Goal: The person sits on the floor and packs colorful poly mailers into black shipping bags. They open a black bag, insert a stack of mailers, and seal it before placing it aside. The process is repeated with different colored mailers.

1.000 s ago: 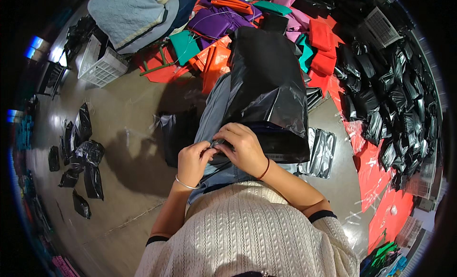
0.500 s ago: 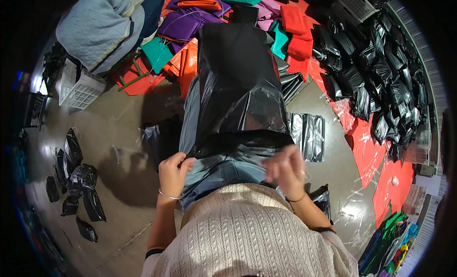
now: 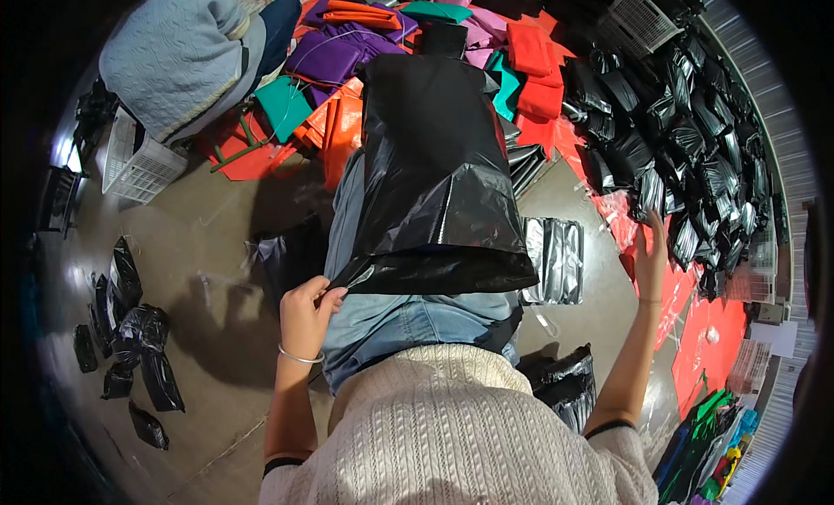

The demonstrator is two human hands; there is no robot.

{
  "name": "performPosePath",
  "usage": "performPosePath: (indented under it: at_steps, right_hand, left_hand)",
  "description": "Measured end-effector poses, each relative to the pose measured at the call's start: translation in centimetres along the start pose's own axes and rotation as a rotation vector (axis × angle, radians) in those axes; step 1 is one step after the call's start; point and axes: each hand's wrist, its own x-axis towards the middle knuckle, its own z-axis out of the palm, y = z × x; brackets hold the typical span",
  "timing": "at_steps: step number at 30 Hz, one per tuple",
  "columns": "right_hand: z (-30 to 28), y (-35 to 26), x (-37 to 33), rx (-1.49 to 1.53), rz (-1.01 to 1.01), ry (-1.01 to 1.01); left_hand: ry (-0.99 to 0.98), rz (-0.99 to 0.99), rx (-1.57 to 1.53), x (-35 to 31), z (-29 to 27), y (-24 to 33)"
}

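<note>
Black plastic bag (image 3: 439,175) lies glossy and creased across jeans (image 3: 421,321).

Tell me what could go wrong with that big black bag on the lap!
The black plastic bag might slide off the jeans, since only the left hand grips it, at one corner. Its thin-looking plastic could tear where the fingers pinch. The right hand is out to the side, so it might catch a slip too late.

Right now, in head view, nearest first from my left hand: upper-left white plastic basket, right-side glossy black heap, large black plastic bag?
1. Large black plastic bag: touching left hand.
2. White plastic basket: upper left.
3. Glossy black heap: right.
</note>
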Motion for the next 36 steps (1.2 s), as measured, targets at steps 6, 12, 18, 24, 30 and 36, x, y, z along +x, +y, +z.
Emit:
performPosePath:
  at_steps: [6,12,18,24,30,36]
  right_hand:
    - [10.3,-25.6,16.2,0.393,-0.956,-0.439]
    - [17.0,-33.1,14.3,0.221,-1.097,-0.732]
    - [16.4,-32.7,11.0,0.097,-1.177,-0.629]
    - [16.8,-33.5,11.5,0.084,-1.115,-0.675]
    - [16.0,-34.3,16.0,0.484,-0.94,-0.846]
    - [17.0,-33.8,15.6,0.358,-1.027,-0.77]
  left_hand:
    - [0.052,0.026,0.044,0.2,-0.9,-0.3]
    - [0.292,0.025,0.132,4.7,-6.9,-2.4]
    - [0.644,-0.004,0.175,9.4,-13.1,-6.2]
    - [0.917,0.003,-0.73,4.1,-0.4,-9.3]
    - [0.567,-0.25,-0.975,-1.9,8.5,-10.6]
    - [0.545,-0.341,-1.025,-1.3,8.1,-7.6]
